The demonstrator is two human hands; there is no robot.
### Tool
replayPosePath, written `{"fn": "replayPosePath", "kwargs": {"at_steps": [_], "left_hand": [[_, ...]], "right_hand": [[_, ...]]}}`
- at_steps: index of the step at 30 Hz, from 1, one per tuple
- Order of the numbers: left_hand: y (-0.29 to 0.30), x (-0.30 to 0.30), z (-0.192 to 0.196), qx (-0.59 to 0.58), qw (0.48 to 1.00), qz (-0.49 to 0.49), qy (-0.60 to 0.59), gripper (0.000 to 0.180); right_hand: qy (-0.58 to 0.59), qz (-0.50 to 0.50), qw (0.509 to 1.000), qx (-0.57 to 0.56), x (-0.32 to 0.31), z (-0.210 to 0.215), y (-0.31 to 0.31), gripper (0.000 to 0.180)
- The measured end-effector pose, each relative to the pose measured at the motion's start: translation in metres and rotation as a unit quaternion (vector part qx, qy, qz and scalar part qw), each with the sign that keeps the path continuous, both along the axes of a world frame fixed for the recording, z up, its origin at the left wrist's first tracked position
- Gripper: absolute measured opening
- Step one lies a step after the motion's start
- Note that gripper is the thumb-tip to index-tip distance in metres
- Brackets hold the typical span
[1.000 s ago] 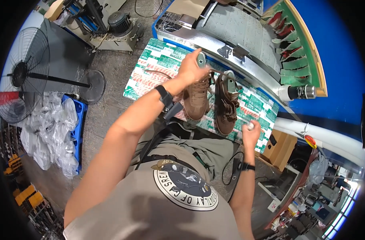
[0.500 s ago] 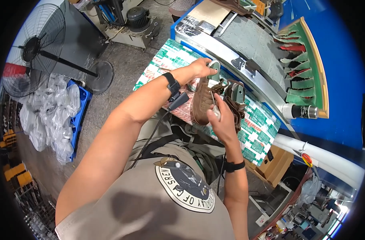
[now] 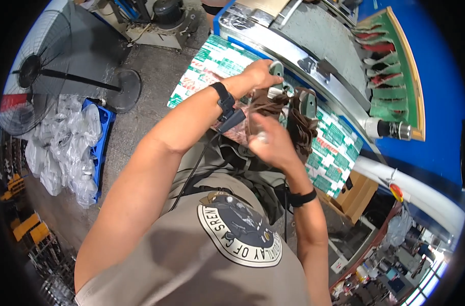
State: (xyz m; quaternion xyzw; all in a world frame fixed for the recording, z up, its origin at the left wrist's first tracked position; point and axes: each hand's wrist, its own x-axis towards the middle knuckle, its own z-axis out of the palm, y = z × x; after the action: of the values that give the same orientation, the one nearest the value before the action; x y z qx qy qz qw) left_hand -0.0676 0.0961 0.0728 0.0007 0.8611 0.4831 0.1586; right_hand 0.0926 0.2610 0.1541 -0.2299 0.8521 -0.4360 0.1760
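Observation:
A brown lace-up shoe [image 3: 267,103] with a grey-green shoe last [image 3: 277,69] standing up out of its opening lies tilted in front of me. My left hand [image 3: 262,75] is closed around the top of that last at the heel end. My right hand [image 3: 276,143], smeared by motion, is curled near the toe around a small pale-handled tool [image 3: 263,136]; its tip is lost in the blur. Right beside this shoe sits a second brown shoe [image 3: 302,122], with its own last [image 3: 308,104] and loose laces. My right hand hides part of the first shoe.
Both shoes are over a board covered in green-and-white printed paper [image 3: 327,148], against a metal-edged conveyor [image 3: 288,48]. A black pedestal fan [image 3: 31,71] and a blue crate [image 3: 104,132] of clear plastic bags stand at left. At lower right is an open cardboard box [image 3: 352,199].
My right hand has swung left and slightly down from the laces toward the toe. The shoe has tilted under my left hand, which keeps its hold on the last. The whole view has shifted a little.

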Motion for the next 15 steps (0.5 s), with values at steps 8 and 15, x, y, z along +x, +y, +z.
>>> {"fn": "replayPosePath", "kwargs": {"at_steps": [8,15], "left_hand": [[-0.004,0.002,-0.019,-0.018,1.0,-0.018,0.002,0.083],[0.012,0.014,-0.011,-0.088,0.996,0.023,0.012,0.115]], "right_hand": [[0.05,-0.053,0.994,0.087,0.033,-0.02,0.026,0.07],[0.134,-0.161,0.974,0.087,-0.005,-0.027,0.042,0.072]]}}
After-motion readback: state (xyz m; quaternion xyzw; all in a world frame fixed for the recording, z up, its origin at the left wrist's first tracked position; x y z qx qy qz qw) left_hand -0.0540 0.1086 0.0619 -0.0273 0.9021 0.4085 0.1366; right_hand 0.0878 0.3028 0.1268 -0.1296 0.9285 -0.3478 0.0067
